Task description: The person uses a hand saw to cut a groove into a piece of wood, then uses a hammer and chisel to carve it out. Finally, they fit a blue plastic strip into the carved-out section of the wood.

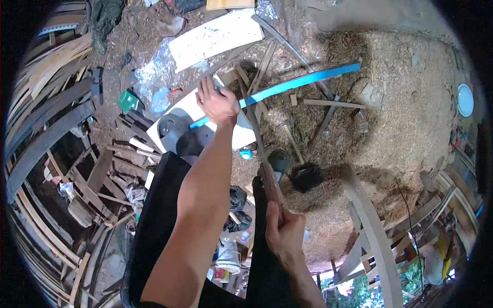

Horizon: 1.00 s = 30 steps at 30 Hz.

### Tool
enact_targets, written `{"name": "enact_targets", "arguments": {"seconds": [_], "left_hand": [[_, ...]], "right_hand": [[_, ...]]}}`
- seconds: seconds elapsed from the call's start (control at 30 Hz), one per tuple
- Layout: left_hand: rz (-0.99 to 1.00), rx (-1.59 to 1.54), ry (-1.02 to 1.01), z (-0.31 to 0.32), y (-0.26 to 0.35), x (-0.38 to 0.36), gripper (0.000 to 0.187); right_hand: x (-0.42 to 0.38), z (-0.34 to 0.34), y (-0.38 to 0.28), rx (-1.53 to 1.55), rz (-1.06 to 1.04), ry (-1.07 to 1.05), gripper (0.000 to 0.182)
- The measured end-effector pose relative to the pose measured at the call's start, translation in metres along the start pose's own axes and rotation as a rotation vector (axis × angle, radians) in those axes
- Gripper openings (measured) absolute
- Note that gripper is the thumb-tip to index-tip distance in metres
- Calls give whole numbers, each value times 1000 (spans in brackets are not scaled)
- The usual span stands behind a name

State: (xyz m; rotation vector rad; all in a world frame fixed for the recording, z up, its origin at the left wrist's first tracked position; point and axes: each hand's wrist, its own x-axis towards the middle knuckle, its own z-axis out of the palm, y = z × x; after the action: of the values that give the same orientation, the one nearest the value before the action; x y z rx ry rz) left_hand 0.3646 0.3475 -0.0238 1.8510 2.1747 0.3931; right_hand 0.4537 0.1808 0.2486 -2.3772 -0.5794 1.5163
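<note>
My left hand (218, 101) presses down over a long blue strip (303, 81), palm on it and fingers bent over its far side. The strip rests across a white block (242, 134) and slants out to the upper right. My right hand (283, 228) is wrapped round the wooden handle of a handsaw (269, 179). The saw's narrow blade runs away from me and meets the strip just right of my left hand. A grey clog (177, 134) stands on the white block, beside the strip's near end.
Sawdust covers the ground (400, 102). A white panel (215, 40), a metal bar (285, 43) and wood offcuts (334, 103) lie beyond the strip. A blue tape measure (246, 154) is near the block. Stacked timber (49, 128) lines the left; a wooden post (377, 241) rises at right.
</note>
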Motion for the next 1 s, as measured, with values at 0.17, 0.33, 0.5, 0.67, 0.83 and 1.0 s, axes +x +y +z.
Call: {"name": "enact_targets", "arguments": {"seconds": [0.17,0.33,0.5,0.67,0.83,1.0], "left_hand": [[-10,12,-13,4,-3,3,54],[47,-57,-12,3,4,7,54],[-29,2,-14,1,3,2,55],[-35,13,-33,-1,5,5,56],[-25,10,-29,1,-2,3,55],[-8,35,25,2,-1,4,50]], "right_hand": [[127,48,-21,-39,-207,46,43],[112,45,-36,-14,-142,33,40],[12,8,-4,61,-136,19,38],[115,49,-17,-93,-150,44,41],[116,50,-47,-30,-197,84,46],[-5,0,-12,6,-47,-82,24]]}}
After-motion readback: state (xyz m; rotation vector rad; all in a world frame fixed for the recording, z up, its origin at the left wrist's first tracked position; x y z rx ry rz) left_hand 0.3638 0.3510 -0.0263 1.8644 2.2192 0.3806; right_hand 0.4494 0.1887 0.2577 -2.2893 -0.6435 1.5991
